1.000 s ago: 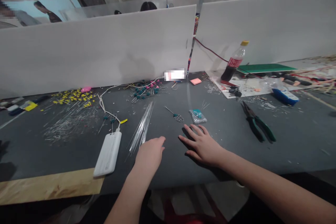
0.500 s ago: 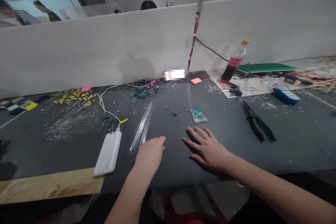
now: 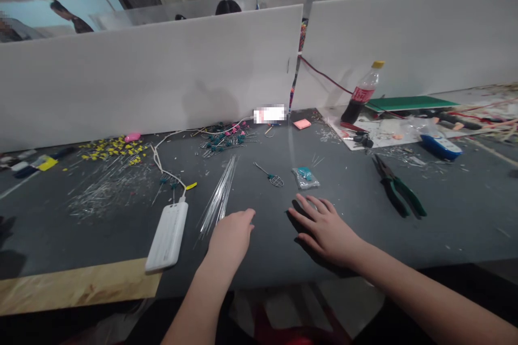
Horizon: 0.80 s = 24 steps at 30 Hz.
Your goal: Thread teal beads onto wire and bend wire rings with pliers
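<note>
My left hand [image 3: 231,236] rests on the dark table with its fingers curled under; whatever may be in them is hidden. Just beside it lies a bundle of thin straight metal wires [image 3: 220,191]. My right hand [image 3: 324,226] is open, palm down with the fingers spread, and a small teal bit peeks out by the index fingertip. Beyond my hands lies a small wire piece shaped like a racket [image 3: 275,180], with a teal wrap at its neck. To its right is a small clear plastic bag [image 3: 306,178] with teal pieces in it.
Green-handled pliers [image 3: 399,188] lie at the right, below a cola bottle [image 3: 361,94]. A white power bank [image 3: 167,237] with a cable sits at left. Yellow pieces [image 3: 109,148], loose wires [image 3: 101,194] and teal-pink wire pieces [image 3: 226,140] lie farther back, before a white partition [image 3: 141,75].
My right hand has slid slightly to the right across the table. The left hand has stayed where it was.
</note>
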Tool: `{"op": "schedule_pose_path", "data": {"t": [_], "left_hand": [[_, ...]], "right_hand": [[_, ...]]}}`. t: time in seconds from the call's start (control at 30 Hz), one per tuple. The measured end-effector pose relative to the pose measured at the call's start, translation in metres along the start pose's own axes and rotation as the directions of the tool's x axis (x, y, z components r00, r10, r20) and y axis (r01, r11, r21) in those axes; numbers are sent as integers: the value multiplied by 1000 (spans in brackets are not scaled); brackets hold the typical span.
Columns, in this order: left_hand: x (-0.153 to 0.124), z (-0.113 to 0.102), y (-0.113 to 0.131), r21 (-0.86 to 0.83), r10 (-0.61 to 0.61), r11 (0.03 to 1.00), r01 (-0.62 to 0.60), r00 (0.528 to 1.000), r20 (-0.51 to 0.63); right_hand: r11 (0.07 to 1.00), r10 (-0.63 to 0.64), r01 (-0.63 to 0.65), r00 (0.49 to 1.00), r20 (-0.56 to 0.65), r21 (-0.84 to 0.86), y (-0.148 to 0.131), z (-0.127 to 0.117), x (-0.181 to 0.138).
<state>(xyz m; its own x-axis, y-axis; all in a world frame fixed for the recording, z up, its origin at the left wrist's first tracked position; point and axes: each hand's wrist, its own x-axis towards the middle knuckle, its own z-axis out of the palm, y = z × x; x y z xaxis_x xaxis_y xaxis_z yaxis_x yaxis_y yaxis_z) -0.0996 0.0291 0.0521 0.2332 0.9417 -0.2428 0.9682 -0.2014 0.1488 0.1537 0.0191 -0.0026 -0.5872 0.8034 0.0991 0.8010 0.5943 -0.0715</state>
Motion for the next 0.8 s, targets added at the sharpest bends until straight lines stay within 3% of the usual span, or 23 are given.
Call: {"op": "schedule_pose_path", "data": {"t": [0.17, 0.43, 0.8], "left_hand": [[0, -1, 1, -11, -6, 1000, 6, 1000, 13], [0, 1, 1, 21, -4, 1000, 3, 1000, 11], [-1, 0, 2, -13, 10, 1000, -10, 1000, -7]], "right_hand": [[995, 100, -100, 995, -22, 9, 2, 2, -3], [986, 163, -162, 987, -13, 46, -24, 9, 13], [990, 139, -138, 990, -29, 35, -41, 18, 6]]}}
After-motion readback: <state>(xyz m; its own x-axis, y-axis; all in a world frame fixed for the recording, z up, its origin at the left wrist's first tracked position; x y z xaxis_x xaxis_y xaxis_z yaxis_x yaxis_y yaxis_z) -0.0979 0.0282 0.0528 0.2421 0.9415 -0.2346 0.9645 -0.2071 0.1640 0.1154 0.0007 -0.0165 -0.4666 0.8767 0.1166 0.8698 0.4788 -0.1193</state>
